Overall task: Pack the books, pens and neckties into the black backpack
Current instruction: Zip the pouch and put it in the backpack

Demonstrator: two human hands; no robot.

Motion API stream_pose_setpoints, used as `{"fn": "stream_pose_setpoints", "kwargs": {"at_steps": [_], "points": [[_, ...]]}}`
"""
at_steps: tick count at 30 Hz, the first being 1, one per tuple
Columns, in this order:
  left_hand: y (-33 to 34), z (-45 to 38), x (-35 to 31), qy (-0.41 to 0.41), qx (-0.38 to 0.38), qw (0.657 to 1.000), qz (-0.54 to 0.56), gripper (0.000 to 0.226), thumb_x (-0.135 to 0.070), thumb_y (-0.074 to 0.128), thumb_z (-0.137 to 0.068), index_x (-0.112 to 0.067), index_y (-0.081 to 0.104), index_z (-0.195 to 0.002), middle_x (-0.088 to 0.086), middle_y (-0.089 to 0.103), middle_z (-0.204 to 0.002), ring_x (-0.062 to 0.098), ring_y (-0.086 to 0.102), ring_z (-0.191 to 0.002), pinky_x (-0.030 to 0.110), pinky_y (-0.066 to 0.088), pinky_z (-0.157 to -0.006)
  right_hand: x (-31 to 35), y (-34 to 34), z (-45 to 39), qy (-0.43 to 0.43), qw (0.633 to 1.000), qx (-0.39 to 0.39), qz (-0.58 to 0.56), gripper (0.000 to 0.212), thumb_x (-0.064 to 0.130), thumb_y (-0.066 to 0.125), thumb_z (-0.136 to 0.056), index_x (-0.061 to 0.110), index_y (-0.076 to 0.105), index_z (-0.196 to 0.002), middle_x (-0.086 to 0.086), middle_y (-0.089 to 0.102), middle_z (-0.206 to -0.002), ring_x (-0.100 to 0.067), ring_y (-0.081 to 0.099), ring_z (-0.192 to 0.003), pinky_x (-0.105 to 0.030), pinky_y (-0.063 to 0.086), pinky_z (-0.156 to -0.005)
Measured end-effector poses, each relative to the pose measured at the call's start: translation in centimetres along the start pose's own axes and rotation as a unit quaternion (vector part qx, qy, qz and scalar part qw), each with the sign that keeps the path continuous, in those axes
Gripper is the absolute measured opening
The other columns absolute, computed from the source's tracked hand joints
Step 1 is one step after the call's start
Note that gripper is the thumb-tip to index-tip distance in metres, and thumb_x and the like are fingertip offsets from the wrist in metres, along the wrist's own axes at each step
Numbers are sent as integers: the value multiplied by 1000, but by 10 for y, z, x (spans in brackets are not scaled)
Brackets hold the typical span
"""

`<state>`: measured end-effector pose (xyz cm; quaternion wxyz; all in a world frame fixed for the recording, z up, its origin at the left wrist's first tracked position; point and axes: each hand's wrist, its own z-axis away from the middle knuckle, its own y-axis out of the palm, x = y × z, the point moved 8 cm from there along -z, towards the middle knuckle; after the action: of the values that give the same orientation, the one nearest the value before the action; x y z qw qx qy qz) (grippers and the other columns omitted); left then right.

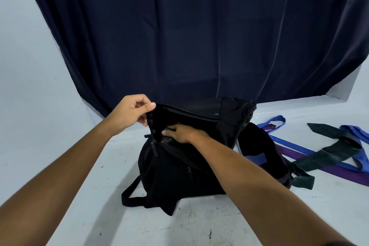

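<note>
- The flap [159,109] of the backpack [179,175] is pinched at its upper left corner by the left hand [131,111], thumb and curled fingers closed on the fabric edge, and is held lifted so the mouth stays open.
- Just right of and below that pinch, the right hand [181,132] is reached into the opening; its fingertips are hidden inside, so whether something is held cannot be told.
- Something dark and partly reddish is glimpsed under the right hand, inside the mouth; too obscured to name.
- Directly below the pinch, a zipper pull [154,146] hangs at the end of the open track.
- Well to the right of both hands, outside the bag, the neckties [319,153] are left lying on the floor [60,105]: blue, purple and a dark one, overlapping.
- No books or pens are seen outside the bag; they are judged likely packed already, though this is not shown.
- For the step in hand: the flap should be kept high and taut so the mouth does not collapse onto the wrist; contents are best pressed flat to the bottom, leaving room for the ties.
- Snagging on the zipper teeth is to be avoided on withdrawal.
</note>
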<state>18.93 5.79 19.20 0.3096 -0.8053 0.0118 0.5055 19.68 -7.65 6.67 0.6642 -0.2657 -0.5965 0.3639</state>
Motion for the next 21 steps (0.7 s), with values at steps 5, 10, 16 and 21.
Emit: {"fn": "stream_pose_setpoints", "kwargs": {"at_steps": [5,10,16,21], "points": [[5,0,-3,7,-7,1000,-24,22,-17,62,-94,0,62,-81,12,67,-68,23,60,-58,30,55,-55,0,-1,7,14,1000,-2,-14,58,56,31,-100,27,35,-150,-1,30,-159,-26,28,-145,-42,23,-118],[14,3,-6,15,6,1000,-27,23,-17,63,-94,2,62,-81,18,66,-72,23,60,-60,33,55,-57,7,-4,47,7,997,-30,70,49,36,32,-104,18,36,-149,-13,35,-154,-33,40,-136,-38,38,-107],[37,5,-5,22,29,999,-37,21,-18,66,-91,0,64,-80,24,66,-76,25,63,-64,33,56,-59,34,-36,163,-74,996,34,33,37,28,54,-98,19,58,-134,-4,65,-125,-18,58,-118,-26,46,-95],[67,13,7,21,43,996,-72,22,-28,69,-89,-11,68,-75,3,65,-67,9,59,-60,19,49,-59,-45,-122,188,-10,968,-216,-127,18,29,63,-92,23,70,-108,5,72,-91,-17,69,-89,-29,50,-77]]}}
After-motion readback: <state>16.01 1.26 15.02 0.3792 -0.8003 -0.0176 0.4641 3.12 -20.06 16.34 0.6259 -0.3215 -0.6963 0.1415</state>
